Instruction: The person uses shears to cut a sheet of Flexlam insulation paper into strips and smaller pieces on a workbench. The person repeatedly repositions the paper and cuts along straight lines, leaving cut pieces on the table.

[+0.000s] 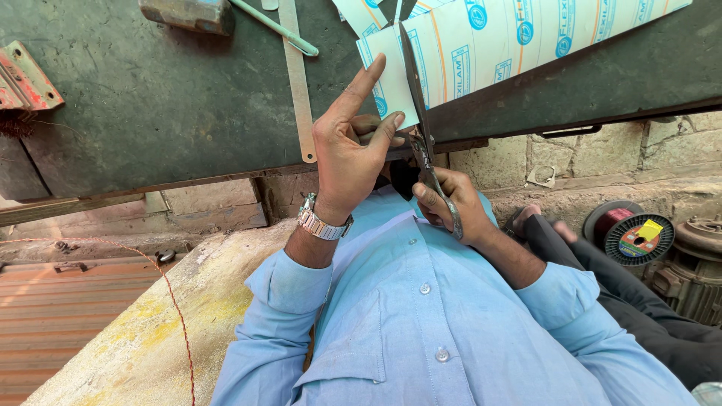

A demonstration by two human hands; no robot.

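Blue shirt (421, 316), left hand (347, 154) pinching white printed sheet (481, 45), right hand (451, 207) gripping scissors (421, 113).

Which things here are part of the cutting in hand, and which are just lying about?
In use: scissors in the right hand; white printed sheet, pinched at its corner by the left hand.

Lying about: metal ruler, green pen, red wire spool, motor, dark worktable.

A dark, scuffed metal desk (150, 105) stands against a low wall of rough, weathered stone blocks (587, 150). Below it lies a pale, yellow-stained concrete floor (143, 331), with a ribbed reddish-brown sheet (45, 316) at one side. Daylight is bright and even.
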